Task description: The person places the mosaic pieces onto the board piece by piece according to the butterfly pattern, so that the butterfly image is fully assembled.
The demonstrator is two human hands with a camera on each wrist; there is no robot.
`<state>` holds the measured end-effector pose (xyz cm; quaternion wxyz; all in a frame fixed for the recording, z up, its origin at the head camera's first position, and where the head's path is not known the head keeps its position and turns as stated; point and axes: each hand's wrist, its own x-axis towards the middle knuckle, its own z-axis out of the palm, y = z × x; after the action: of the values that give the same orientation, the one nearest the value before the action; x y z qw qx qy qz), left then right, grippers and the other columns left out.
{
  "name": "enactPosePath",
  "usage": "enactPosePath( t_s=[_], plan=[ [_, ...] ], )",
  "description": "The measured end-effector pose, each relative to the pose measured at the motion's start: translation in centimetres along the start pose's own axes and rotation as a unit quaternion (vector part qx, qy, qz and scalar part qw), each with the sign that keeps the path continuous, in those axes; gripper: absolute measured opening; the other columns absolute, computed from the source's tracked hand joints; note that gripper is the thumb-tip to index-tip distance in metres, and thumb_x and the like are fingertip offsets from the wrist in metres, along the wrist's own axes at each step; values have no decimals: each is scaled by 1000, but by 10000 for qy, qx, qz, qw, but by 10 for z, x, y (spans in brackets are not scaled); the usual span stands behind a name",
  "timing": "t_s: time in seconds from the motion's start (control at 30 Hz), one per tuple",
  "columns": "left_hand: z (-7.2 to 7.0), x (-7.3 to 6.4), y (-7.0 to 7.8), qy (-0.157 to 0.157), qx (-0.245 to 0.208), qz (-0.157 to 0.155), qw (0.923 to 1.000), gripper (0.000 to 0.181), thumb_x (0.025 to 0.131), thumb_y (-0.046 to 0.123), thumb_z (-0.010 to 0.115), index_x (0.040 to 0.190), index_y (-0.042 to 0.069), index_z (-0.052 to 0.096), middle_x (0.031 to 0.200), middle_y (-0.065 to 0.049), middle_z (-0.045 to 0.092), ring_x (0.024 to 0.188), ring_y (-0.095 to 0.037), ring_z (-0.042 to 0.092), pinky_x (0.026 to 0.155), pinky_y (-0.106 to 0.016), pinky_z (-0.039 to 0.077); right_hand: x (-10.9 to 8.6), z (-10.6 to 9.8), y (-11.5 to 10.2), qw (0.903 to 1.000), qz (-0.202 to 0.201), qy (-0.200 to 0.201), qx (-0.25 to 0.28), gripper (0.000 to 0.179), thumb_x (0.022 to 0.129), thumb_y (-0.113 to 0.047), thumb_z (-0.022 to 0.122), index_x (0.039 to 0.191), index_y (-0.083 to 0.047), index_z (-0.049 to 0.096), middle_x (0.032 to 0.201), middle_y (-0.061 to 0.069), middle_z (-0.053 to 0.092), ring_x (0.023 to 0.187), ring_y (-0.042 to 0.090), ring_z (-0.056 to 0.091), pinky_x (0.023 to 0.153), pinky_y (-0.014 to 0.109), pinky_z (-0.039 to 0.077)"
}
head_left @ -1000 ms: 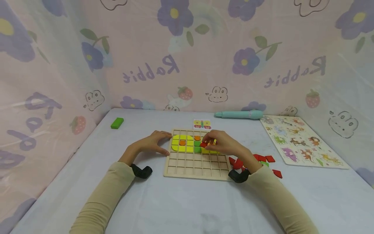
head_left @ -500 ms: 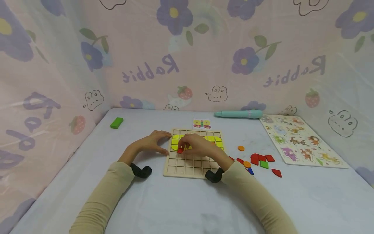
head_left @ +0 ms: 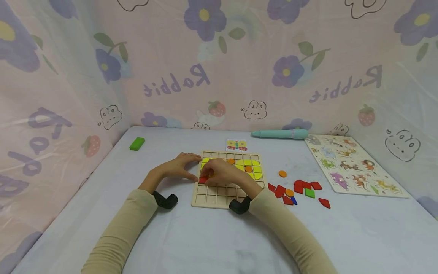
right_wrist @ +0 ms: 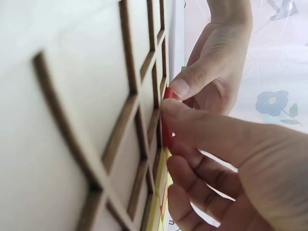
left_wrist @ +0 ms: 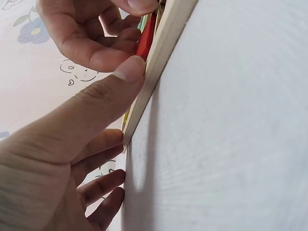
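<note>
A square wooden grid board (head_left: 219,199) lies on the table. My left hand (head_left: 179,166) rests against its left edge, thumb and fingers spread along the rim. My right hand (head_left: 224,172) reaches across the board and pinches a red tile (head_left: 203,179) at the leftmost column, just below the yellow tiles. In the right wrist view, the red tile (right_wrist: 167,130) lies against the grid beside the left thumb. Yellow tiles (head_left: 254,174) and an orange disc (head_left: 231,161) sit in the upper cells; my right hand hides part of them.
Loose red tiles (head_left: 298,186), orange discs (head_left: 282,174), a green square (head_left: 309,193) and a blue piece (head_left: 294,200) lie right of the board. A pattern card (head_left: 236,145) lies behind it. Farther off are a green block (head_left: 137,144), a teal pen (head_left: 280,133) and an animal puzzle (head_left: 352,165).
My right hand has carried the red tile leftward over the board, from the middle columns to the left edge. My left hand has stayed put at the rim.
</note>
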<state>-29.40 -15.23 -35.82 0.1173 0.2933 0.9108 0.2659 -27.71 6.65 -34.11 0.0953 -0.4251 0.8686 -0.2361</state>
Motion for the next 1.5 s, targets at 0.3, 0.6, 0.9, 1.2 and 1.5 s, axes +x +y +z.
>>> enactPosePath(
  t_s=[0.3,0.6,0.9,1.2,1.5],
  plan=[
    [0,2,2,-8,14,61,10000,80,75,40,76,140,8,42,147,-8,35,137,-30,20,111,-53,17,-3,0,1,9998,-174,-71,110,18,82,-15,72,98,-8,69,90,0,64,81,11,54,75,21,47],
    [1,5,4,-9,75,21,10000,80,75,40,76,140,8,42,148,-8,35,137,-31,20,111,-53,18,-12,-9,3,9999,-157,-38,59,23,83,-17,71,104,-8,68,96,1,63,86,14,55,77,24,47],
    [1,4,2,-14,228,-104,9997,79,76,40,75,140,8,41,148,-10,34,138,-32,20,112,-53,14,-68,-47,35,9984,26,557,2,22,83,-14,71,103,-7,68,100,3,65,82,13,56,69,25,50],
    [3,1,1,-28,228,-181,9996,79,75,39,75,140,9,41,147,-9,35,137,-31,22,111,-52,18,-156,-74,71,9906,1030,899,2,26,82,-15,71,107,-9,66,102,6,65,86,16,55,74,29,51],
    [3,1,0,23,240,-159,9996,80,75,40,75,141,9,41,147,-9,35,137,-31,21,111,-53,18,-221,-93,93,9778,1797,1068,-161,29,81,-19,73,106,-6,66,99,7,64,81,16,52,66,23,50]
  ],
)
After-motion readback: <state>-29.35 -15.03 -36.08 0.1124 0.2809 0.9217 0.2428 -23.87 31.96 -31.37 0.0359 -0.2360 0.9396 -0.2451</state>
